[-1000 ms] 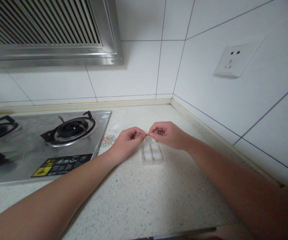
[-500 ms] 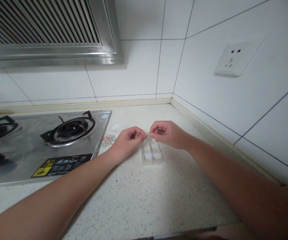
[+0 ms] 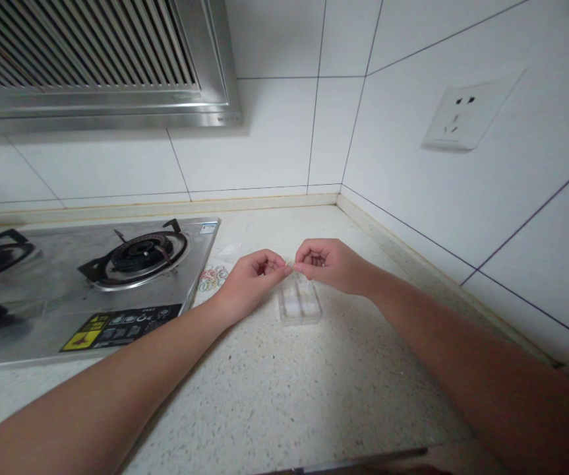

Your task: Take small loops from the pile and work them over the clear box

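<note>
A: What is showing at the far left?

B: A stove (image 3: 61,277) is running out of view. Just beside it, coloured loops, probably rubber bands (image 3: 213,278), are lying heaped on the surface (image 3: 264,389).

A: And the hands?

B: The left hand (image 3: 250,284) is pinching, its fingers grasping one side of a pale band (image 3: 289,263). Beyond that, a clear box (image 3: 300,321) is sitting on the surface, its far end near the fingertips. The right hand (image 3: 333,267) is pinching the band's other side.

A: Which step is that?

B: The person is apparently shaping the band between both hands; stretching or twisting, nobody is telling from this. The next move is likely calling for light, matched pinches, so neither side is slipping.

A: What is hard to see?

B: Something filmy behind the heap is blending into the surface. The fingertips are covering the band's ends, and its tiny outline is blurring. The hands are partly hiding the box's far end.
</note>
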`<control>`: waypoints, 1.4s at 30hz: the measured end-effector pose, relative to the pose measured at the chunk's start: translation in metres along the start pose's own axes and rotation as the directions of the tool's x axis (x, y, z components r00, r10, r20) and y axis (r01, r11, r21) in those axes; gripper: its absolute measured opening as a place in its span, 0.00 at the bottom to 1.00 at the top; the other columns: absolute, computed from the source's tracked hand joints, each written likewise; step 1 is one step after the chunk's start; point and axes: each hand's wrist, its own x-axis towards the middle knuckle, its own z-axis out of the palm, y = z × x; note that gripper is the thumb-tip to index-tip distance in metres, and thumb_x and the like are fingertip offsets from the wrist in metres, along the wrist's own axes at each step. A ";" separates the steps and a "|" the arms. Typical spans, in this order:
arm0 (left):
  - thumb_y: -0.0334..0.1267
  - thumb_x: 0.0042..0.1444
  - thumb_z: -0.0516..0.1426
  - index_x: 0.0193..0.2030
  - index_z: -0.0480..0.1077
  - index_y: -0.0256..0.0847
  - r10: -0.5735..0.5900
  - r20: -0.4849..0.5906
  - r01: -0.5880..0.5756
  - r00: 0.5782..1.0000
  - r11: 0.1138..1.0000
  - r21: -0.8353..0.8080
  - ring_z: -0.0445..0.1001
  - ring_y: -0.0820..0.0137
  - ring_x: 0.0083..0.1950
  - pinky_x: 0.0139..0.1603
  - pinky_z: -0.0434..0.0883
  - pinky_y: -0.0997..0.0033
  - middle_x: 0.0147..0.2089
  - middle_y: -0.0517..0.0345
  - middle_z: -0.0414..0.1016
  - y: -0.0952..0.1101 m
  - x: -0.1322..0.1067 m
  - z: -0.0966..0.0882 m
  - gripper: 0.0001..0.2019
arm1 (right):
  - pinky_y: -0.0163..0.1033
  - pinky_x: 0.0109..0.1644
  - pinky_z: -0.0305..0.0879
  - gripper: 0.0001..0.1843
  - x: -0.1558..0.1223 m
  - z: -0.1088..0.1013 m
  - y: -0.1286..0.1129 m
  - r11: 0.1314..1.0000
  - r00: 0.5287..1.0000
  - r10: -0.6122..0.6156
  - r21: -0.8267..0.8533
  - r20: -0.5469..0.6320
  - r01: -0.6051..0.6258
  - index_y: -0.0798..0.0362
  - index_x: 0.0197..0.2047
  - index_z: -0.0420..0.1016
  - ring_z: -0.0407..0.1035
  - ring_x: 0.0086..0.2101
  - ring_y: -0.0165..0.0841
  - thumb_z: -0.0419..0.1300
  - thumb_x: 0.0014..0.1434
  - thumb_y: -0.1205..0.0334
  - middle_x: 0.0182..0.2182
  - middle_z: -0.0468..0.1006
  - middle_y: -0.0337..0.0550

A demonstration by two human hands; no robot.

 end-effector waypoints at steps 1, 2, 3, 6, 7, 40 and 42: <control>0.42 0.55 0.62 0.34 0.70 0.36 0.000 0.001 0.000 1.000 1.000 -0.003 0.63 0.75 0.31 0.33 0.59 0.74 0.30 0.61 0.68 0.000 0.000 0.000 0.11 | 0.34 0.26 0.55 0.12 0.000 0.000 0.000 1.000 1.000 -0.003 0.000 0.001 0.003 0.55 0.33 0.73 0.60 0.24 0.26 0.62 0.57 0.54 0.22 0.69 0.35; 0.42 0.55 0.62 0.34 0.70 0.35 0.000 0.003 0.000 1.000 1.000 -0.005 0.62 0.75 0.31 0.32 0.58 0.74 0.29 0.61 0.68 -0.001 0.000 0.000 0.11 | 0.34 0.26 0.55 0.12 0.000 0.000 0.000 1.000 1.000 -0.005 0.000 0.001 0.005 0.55 0.33 0.73 0.61 0.24 0.26 0.62 0.57 0.53 0.22 0.69 0.35; 0.42 0.55 0.62 0.34 0.70 0.35 0.000 0.006 0.000 1.000 1.000 -0.004 0.62 0.76 0.30 0.32 0.58 0.74 0.29 0.61 0.67 -0.001 0.001 0.000 0.11 | 0.34 0.27 0.56 0.12 0.000 0.000 -0.001 1.000 1.000 -0.005 0.001 0.000 0.005 0.55 0.33 0.73 0.61 0.24 0.26 0.62 0.57 0.53 0.22 0.69 0.35; 0.42 0.55 0.62 0.35 0.71 0.35 -0.005 0.007 0.005 1.000 1.000 0.005 0.60 0.76 0.29 0.30 0.57 0.75 0.28 0.62 0.66 0.000 0.000 0.000 0.11 | 0.34 0.26 0.55 0.12 0.000 0.000 0.000 1.000 1.000 -0.001 0.000 -0.004 0.001 0.55 0.33 0.73 0.60 0.24 0.26 0.62 0.57 0.53 0.22 0.68 0.35; 0.42 0.55 0.61 0.35 0.71 0.35 -0.010 0.005 0.010 1.000 1.000 0.007 0.60 0.77 0.28 0.30 0.56 0.75 0.27 0.63 0.65 0.000 0.000 0.000 0.11 | 0.34 0.26 0.55 0.12 0.000 0.000 0.000 1.000 1.000 -0.001 -0.002 -0.004 0.001 0.55 0.33 0.73 0.60 0.24 0.26 0.62 0.57 0.54 0.22 0.68 0.35; 0.44 0.56 0.60 0.37 0.72 0.36 -0.035 0.016 0.035 0.999 0.999 0.020 0.57 0.77 0.26 0.27 0.55 0.75 0.26 0.64 0.63 -0.002 0.000 -0.001 0.12 | 0.33 0.26 0.54 0.09 0.000 0.000 -0.002 0.999 1.000 0.003 -0.040 0.012 -0.002 0.55 0.34 0.74 0.60 0.23 0.26 0.58 0.59 0.57 0.22 0.70 0.36; 0.45 0.57 0.60 0.37 0.72 0.36 -0.031 0.019 0.031 0.999 0.999 0.023 0.57 0.77 0.26 0.27 0.55 0.75 0.26 0.64 0.63 -0.002 0.000 -0.001 0.12 | 0.33 0.26 0.54 0.09 0.000 0.000 -0.002 0.999 1.000 0.000 -0.039 0.011 0.000 0.55 0.35 0.73 0.61 0.23 0.26 0.58 0.59 0.58 0.22 0.70 0.36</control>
